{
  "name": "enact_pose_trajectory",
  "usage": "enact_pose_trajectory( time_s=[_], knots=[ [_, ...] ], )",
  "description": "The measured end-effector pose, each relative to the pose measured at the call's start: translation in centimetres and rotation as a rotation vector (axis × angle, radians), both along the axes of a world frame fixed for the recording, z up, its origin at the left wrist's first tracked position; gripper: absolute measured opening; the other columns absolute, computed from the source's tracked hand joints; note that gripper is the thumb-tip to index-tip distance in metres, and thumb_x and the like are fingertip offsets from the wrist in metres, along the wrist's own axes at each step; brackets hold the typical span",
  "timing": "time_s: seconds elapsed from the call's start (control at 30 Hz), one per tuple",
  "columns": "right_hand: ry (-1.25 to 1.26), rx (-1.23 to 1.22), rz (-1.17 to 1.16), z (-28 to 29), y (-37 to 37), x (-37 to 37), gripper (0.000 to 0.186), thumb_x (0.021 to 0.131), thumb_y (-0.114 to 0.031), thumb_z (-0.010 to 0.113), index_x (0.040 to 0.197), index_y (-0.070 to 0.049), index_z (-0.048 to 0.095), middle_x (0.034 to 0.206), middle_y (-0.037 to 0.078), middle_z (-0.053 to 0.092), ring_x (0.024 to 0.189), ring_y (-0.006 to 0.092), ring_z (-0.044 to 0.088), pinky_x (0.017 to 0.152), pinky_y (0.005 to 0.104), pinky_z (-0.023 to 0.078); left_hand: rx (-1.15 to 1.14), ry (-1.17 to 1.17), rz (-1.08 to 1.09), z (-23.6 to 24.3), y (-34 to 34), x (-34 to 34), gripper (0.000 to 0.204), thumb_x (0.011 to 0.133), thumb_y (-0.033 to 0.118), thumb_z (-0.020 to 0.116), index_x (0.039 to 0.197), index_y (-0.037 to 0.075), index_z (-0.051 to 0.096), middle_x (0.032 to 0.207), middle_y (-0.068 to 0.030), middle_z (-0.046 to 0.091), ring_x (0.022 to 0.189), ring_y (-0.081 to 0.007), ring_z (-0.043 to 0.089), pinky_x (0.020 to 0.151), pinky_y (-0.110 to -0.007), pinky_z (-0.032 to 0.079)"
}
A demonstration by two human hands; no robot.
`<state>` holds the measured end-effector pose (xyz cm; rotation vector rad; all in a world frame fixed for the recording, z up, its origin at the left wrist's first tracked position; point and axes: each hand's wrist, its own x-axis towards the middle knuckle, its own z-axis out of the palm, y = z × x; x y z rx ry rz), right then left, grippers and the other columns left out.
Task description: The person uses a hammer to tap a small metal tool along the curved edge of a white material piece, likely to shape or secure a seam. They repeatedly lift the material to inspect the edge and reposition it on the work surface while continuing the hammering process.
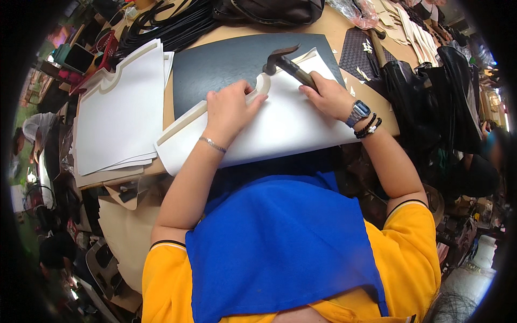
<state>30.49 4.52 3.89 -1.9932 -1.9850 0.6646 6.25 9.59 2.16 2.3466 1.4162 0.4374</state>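
Observation:
A large white sheet (280, 125) lies in front of me, partly over a dark board (215, 63). Along its far edge runs a folded cream border with a curved notch. My left hand (232, 107) grips that folded border just left of the notch, thumb and fingers pinching it. In my right hand (329, 96) is a claw hammer (288, 65), held by its handle. The hammer's metal head hangs over the sheet close to the notch, a little beyond my left fingertips. Whether it touches the sheet I cannot tell.
A stack of similar white pieces (121, 107) sits at the left of the table. Black strips (161, 24) and a dark bag (269, 11) lie at the back. To the right are a textured dark mat (358, 54) with scraps, another wooden handle (377, 47) and black glossy material (409, 99).

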Motion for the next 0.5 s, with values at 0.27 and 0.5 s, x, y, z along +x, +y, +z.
enact_pose_trajectory(
  time_s=[0.27,0.5],
  knots=[
    [0.023,0.032,-0.002,-0.4,-1.3,0.3,0.038,0.097,-0.04,0.052,0.098,-0.002,0.05,0.074,0.025,0.063,0.073,0.044,0.063,0.067,0.0507,0.048,-0.108,-0.156,0.069,-0.7,1.3,2.0,0.038,0.082,0.041,0.068,0.099,0.007,0.075,0.089,-0.0142,0.073,0.086,-0.0315,0.069,0.079,-0.042,0.05],
    [-0.018,0.039,0.003,-0.4,-1.6,-0.1,0.037,0.097,-0.039,0.052,0.098,-0.002,0.05,0.072,0.024,0.063,0.071,0.0436,0.063,0.066,0.0511,0.048,-0.034,-0.276,0.016,-2.0,0.7,2.3,0.026,0.086,0.028,0.066,0.099,0.007,0.074,0.096,-0.0125,0.071,0.086,-0.0293,0.068,0.078,-0.041,0.053]
  ],
)
